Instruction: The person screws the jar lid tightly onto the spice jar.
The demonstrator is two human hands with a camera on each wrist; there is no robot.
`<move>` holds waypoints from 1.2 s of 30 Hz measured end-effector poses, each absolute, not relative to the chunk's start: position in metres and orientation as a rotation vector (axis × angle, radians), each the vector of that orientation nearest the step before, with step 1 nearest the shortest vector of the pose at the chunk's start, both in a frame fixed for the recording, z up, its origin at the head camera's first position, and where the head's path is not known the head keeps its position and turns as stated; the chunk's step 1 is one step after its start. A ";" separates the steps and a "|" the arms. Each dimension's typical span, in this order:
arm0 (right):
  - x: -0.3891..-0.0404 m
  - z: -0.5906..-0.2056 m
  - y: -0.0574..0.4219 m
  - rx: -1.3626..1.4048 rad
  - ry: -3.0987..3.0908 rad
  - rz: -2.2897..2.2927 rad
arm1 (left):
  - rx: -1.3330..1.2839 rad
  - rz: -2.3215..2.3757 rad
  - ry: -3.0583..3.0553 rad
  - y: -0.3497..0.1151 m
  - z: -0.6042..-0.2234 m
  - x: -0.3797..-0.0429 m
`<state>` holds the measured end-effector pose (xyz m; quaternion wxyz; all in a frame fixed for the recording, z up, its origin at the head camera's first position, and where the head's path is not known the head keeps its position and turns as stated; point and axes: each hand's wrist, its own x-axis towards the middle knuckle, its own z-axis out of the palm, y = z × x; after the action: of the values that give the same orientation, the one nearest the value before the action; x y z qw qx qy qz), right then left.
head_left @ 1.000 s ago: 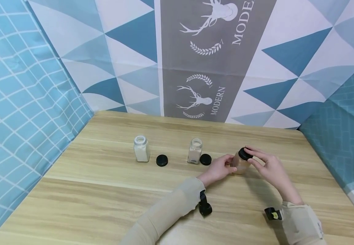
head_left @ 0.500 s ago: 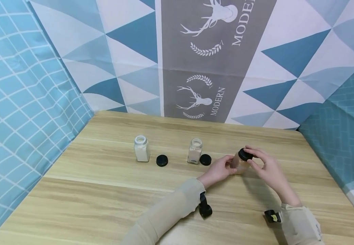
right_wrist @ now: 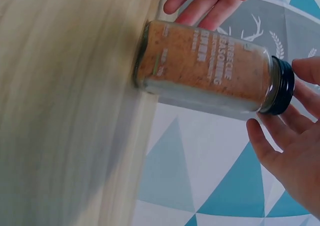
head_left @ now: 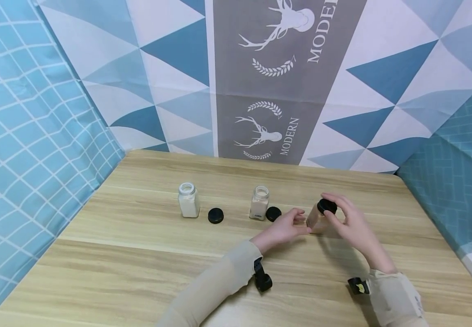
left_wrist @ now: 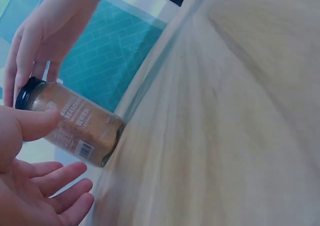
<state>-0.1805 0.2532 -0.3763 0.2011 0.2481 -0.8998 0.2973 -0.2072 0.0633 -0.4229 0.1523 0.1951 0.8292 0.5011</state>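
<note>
A square glass seasoning jar (head_left: 316,221) with reddish-brown powder and white lettering stands at the right of the table. My right hand (head_left: 353,229) holds its black lid (head_left: 327,206) between thumb and fingers from above. In the right wrist view the fingertips sit around the edge of the lid (right_wrist: 285,85). To the left of the jar is my left hand (head_left: 281,228), its fingers spread and off the glass. The left wrist view has the left thumb (left_wrist: 37,123) overlapping the jar near its neck, the other fingers extended below.
Two uncapped glass jars stand on the wooden table (head_left: 117,272): one with white powder (head_left: 188,206), one with pale pinkish powder (head_left: 258,207). Beside each lies a black lid, one at left (head_left: 216,215) and one near my left hand (head_left: 273,214). Patterned cloth (head_left: 256,81) hangs behind.
My left hand has loosened from the jar and drawn slightly left, fingers opening. The right hand stays at the lid, shifted a little left. Open jars and loose lids stay put.
</note>
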 end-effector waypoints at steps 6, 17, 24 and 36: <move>-0.183 -0.373 0.244 0.706 -2.526 0.728 | 0.670 1.349 2.385 0.050 -0.418 -0.205; -0.188 -0.370 0.223 0.778 -2.524 0.647 | 0.832 1.202 2.398 0.020 -0.413 -0.205; -0.192 -0.366 0.204 0.821 -2.550 0.616 | 0.869 1.130 2.391 0.007 -0.408 -0.204; -0.198 -0.372 0.185 0.791 -2.526 0.399 | 0.822 1.075 2.404 -0.020 -0.402 -0.203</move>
<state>-0.1975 0.1847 -0.3716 0.2301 0.2876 -0.9183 0.1452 -0.2028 -0.0202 -0.4024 0.1902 0.2927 0.8554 0.3826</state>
